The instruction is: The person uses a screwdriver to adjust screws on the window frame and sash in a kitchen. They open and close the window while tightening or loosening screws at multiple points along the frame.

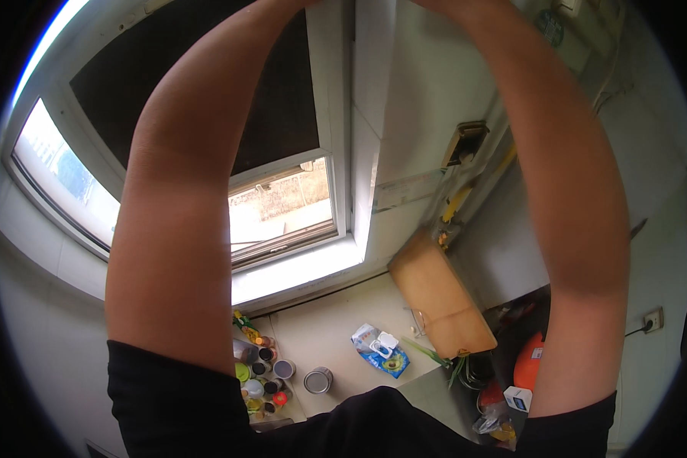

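Both my forearms reach up past the top edge of the head view, so my left hand and my right hand are out of the picture; at most the wrists show there. What they touch is hidden. Between the arms stand a white-framed window (341, 114) with a dark panel (283, 109) and a pale wall (421, 97). Below lies a counter (332, 309) with an opened pack of wipes (380, 350), its white lid flipped up. A metal can (318, 380) stands to its left. A wooden board (443, 297) leans at the corner.
Several jars and bottles (266, 372) crowd the counter's left part. Green stalks (426, 350) lie by the board. A yellow pipe (457, 201) runs along the wall, near a recessed box (465, 143). An orange object (528, 360) and plastic bags (494, 421) sit at the lower right.
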### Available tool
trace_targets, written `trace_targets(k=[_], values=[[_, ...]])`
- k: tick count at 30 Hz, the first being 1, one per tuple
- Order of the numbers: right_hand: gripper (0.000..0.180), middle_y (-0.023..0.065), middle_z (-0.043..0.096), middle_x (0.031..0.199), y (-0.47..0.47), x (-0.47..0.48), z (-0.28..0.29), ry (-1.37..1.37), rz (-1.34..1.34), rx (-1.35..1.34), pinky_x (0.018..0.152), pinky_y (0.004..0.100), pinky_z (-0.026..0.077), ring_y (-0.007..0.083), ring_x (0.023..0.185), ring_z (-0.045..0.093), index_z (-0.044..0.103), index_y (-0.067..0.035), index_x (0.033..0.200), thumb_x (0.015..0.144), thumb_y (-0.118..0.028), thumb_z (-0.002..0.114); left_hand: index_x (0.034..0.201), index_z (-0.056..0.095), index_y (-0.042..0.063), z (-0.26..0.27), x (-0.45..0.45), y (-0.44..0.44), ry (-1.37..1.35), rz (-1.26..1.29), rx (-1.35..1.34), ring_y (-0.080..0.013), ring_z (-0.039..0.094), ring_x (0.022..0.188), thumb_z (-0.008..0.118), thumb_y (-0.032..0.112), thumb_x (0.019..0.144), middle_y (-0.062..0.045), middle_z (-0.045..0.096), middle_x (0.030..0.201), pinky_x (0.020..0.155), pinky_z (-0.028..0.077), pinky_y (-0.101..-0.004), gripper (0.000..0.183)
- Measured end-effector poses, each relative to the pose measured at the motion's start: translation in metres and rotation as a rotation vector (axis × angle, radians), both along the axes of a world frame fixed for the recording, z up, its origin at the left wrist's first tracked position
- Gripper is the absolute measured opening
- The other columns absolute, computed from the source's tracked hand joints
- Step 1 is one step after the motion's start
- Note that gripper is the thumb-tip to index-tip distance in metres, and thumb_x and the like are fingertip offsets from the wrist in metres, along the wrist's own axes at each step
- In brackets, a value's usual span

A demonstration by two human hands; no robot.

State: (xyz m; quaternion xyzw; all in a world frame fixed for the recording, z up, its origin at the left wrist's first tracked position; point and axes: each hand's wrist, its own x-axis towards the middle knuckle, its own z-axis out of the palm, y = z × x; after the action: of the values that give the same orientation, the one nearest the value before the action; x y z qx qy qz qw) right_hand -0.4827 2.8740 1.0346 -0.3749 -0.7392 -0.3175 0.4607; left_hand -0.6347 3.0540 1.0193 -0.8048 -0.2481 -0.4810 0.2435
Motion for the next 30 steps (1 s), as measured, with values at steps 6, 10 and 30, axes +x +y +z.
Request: trace_targets(k=[6,10,30], values=[[0.018,0.0216,0.067,0.080,-0.025,0.002,-0.010,0.097,0.223,-0.157,0.074,0.0423,0.052,0.0382,0.079,0.065,0.067,0.001,0.091,0.083,-0.014,0.060,0.108,0.073,0.021,-0.003,0.005,-0.007,-0.084,-0.124,-0.142,-0.0284,0.065,0.104,0.057,0.017,0.088,-0.009,0.069,0.112,0.085,0.049,-0.0373,0.026],[0.017,0.0224,0.067,0.081,-0.026,0.002,-0.001,0.142,0.115,-0.368,0.072,0.0414,0.052,0.0373,0.076,0.065,0.067,0.002,0.092,0.081,-0.011,0.062,0.100,0.073,0.017,-0.002,0.016,-0.005,-0.256,0.207,-0.310,-0.0294,0.066,0.097,0.059,0.018,0.086,-0.009,0.070,0.106,0.080,0.049,-0.0390,0.020],[0.019,0.0213,0.060,0.089,-0.008,0.007,-0.017,0.075,0.157,0.091,0.074,0.0459,0.050,0.0403,0.085,0.060,0.061,-0.002,0.090,0.072,-0.002,0.059,0.093,0.071,0.016,-0.010,0.010,0.013,-0.078,0.197,0.111,-0.0299,0.060,0.094,0.067,0.020,0.078,0.001,0.070,0.099,0.083,0.050,-0.0417,0.016]])
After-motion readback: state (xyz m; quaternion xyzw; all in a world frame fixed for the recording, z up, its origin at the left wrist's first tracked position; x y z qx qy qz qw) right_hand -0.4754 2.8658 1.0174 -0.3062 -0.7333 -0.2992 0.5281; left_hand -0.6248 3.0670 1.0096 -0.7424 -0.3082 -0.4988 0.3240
